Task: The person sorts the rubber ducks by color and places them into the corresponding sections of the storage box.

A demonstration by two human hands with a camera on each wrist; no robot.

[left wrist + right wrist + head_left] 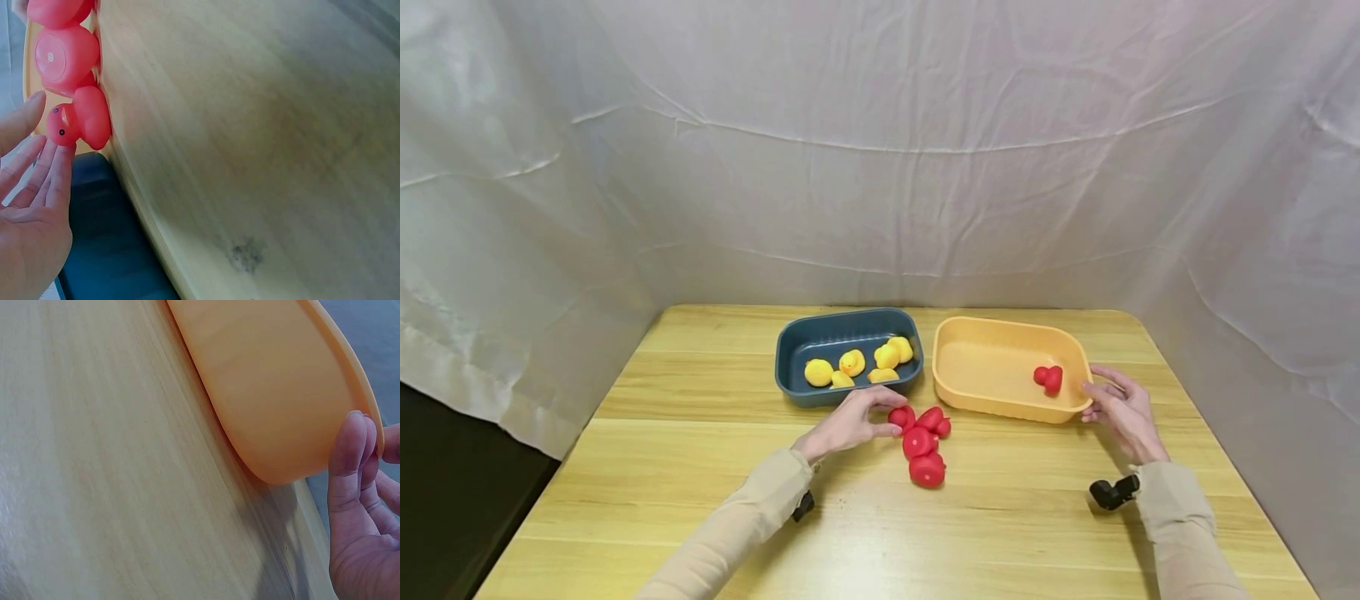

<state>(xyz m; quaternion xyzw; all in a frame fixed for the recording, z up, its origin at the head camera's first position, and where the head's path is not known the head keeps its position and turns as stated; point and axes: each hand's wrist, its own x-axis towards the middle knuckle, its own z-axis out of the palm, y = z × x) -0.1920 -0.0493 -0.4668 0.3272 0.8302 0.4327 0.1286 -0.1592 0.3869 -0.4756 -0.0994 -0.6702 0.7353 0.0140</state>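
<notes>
Beige sleeves [730,521] stretch over the pale wood-grain table [685,492]: the left hand [850,423] has straight fingers and a parted thumb at the head of a smooth red toy duck [907,417], though contact cannot be told. That duck lies before the dark-blue plastic basin's [842,317] right front corner, beside three more red ducks [917,442]. The right hand [1123,412] pinches the right-end rim of the rounded orange plastic basin [981,367], which holds another red duck [1053,381].
</notes>
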